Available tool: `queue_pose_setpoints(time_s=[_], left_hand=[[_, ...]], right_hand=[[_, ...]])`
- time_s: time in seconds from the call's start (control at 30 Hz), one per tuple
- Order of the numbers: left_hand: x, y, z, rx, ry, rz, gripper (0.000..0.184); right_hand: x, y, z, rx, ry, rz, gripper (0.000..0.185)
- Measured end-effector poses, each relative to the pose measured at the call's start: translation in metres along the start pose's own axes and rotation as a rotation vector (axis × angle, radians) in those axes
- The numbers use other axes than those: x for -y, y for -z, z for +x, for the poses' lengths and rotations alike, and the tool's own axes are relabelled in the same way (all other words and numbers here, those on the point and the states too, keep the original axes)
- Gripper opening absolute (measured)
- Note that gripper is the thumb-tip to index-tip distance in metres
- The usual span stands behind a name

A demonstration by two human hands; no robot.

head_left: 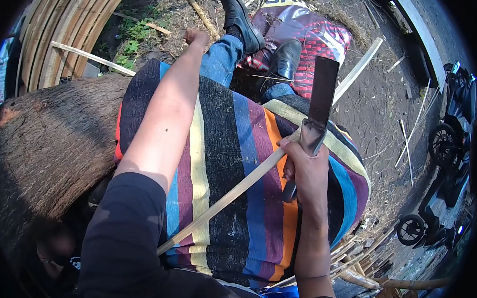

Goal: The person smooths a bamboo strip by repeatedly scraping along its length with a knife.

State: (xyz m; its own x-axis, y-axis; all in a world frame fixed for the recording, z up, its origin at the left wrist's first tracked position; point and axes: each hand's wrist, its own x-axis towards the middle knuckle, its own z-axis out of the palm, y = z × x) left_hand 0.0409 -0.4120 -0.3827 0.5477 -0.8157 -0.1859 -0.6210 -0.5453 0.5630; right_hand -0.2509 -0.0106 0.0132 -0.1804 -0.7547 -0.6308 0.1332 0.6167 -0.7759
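Observation:
My right hand (309, 171) is closed around a broad, square-ended knife (324, 91). Its dark blade points away from me, and the handle's end shows below my fingers. A pale split-bamboo strip (228, 196) slants over my lap and meets that hand at the thumb, near the blade's base. My left arm reaches forward, its hand (197, 38) curled closed above my knee. Whatever those fingers might hold is hidden. A striped cloth (218, 132) covers my lap and thighs.
A thick log (58, 136) lies at left, with curved bamboo slats (68, 29) behind it. A checked sack (328, 41) lies by my shoes (239, 21). Motorcycles (443, 147) stand at right. Loose bamboo pieces (361, 261) lie at lower right. Another person (56, 247) shows at lower left.

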Motion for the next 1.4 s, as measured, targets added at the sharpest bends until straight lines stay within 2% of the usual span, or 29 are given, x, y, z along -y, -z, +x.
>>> queue_pose_setpoints(time_s=[0.07,0.13,0.23,0.27,0.3,0.33,0.37,0.43,0.47,0.57,0.63,0.7,0.73,0.77,0.83,0.87,0.9,0.97,1.0,1.07,1.1,1.17,1.23,1.27,1.3,1.37,1.4], left_hand=[[-0.004,0.065,-0.029,0.183,0.057,0.332,0.045],[-0.018,0.090,-0.053,0.257,0.007,0.527,0.042],[-0.058,0.097,-0.092,0.033,-0.319,0.402,0.038],[-0.070,0.104,-0.101,0.160,-0.435,0.227,0.034],[-0.077,0.094,-0.109,0.017,-0.632,0.234,0.028],[-0.082,0.091,-0.118,0.047,-0.778,0.183,0.029],[-0.085,0.091,-0.127,0.048,-0.776,0.180,0.029],[-0.081,0.081,-0.134,0.042,-0.984,0.327,0.021],[-0.077,0.079,-0.136,0.106,-0.971,0.382,0.020],[-0.071,0.065,-0.129,0.110,-1.044,0.416,0.019],[-0.066,0.049,-0.127,0.349,-0.612,-0.004,0.015],[-0.064,0.042,-0.124,0.237,-0.623,-0.039,0.038],[-0.066,0.047,-0.123,0.011,-0.998,0.328,0.036],[-0.067,0.050,-0.122,0.010,-1.000,0.328,0.036],[-0.072,0.057,-0.125,0.125,-0.593,0.156,0.027],[-0.073,0.062,-0.126,0.014,-0.486,0.017,0.022],[-0.071,0.067,-0.122,0.054,-0.263,0.008,0.021],[-0.067,0.064,-0.109,-0.093,0.138,0.022,0.018],[-0.065,0.071,-0.108,-0.097,0.136,0.021,0.018],[-0.062,0.079,-0.108,-0.008,-0.005,0.162,0.019],[-0.066,0.076,-0.111,-0.006,-0.005,0.162,0.019],[-0.068,0.060,-0.114,-0.134,-0.688,0.052,0.022],[-0.073,0.063,-0.135,0.075,-0.958,0.242,0.027],[-0.073,0.061,-0.142,0.011,-1.057,0.296,0.032],[-0.074,0.059,-0.142,0.011,-1.056,0.291,0.032],[-0.073,0.057,-0.142,-0.043,-1.212,0.522,0.029],[-0.072,0.053,-0.139,-0.075,-1.290,0.538,0.021]], right_hand=[[-0.002,0.001,0.001,0.005,-0.004,-0.025,0.014],[-0.001,0.001,0.001,0.000,-0.008,-0.030,0.014],[0.003,-0.001,0.000,0.004,-0.016,-0.032,0.013],[0.004,-0.002,0.000,0.005,-0.011,-0.032,0.013],[0.003,-0.002,0.000,0.007,-0.012,-0.035,0.013],[0.002,-0.002,0.001,0.003,-0.015,-0.044,0.013],[0.000,-0.002,0.002,-0.004,-0.017,-0.053,0.013],[-0.006,-0.004,0.005,-0.021,0.000,-0.050,0.013],[-0.008,-0.005,0.006,-0.036,0.018,-0.042,0.015],[-0.007,-0.005,0.006,-0.043,0.017,-0.051,0.015],[0.000,-0.004,0.003,-0.032,-0.001,-0.062,0.013],[0.003,-0.004,0.003,-0.017,-0.012,-0.069,0.013],[0.002,-0.003,0.004,-0.014,-0.012,-0.073,0.013],[0.001,-0.003,0.005,-0.013,-0.013,-0.078,0.013],[-0.001,-0.002,0.005,-0.019,-0.019,-0.078,0.014],[-0.002,-0.001,0.005,-0.021,-0.027,-0.077,0.014],[-0.002,-0.001,0.004,-0.024,-0.029,-0.073,0.014],[-0.001,-0.001,0.003,-0.016,-0.022,-0.080,0.015],[0.000,-0.001,0.003,-0.014,-0.018,-0.077,0.015],[0.001,-0.001,0.002,-0.017,-0.034,-0.090,0.015],[0.001,-0.001,0.002,-0.019,-0.035,-0.090,0.015],[-0.002,-0.005,0.004,-0.049,0.018,-0.080,0.015],[-0.003,-0.006,0.005,-0.047,0.018,-0.091,0.015],[-0.003,-0.005,0.006,-0.049,0.020,-0.100,0.015],[-0.001,-0.004,0.006,-0.051,0.022,-0.104,0.015],[0.001,-0.003,0.005,-0.028,-0.048,-0.108,0.015],[0.001,-0.002,0.005,-0.027,-0.048,-0.109,0.015]])
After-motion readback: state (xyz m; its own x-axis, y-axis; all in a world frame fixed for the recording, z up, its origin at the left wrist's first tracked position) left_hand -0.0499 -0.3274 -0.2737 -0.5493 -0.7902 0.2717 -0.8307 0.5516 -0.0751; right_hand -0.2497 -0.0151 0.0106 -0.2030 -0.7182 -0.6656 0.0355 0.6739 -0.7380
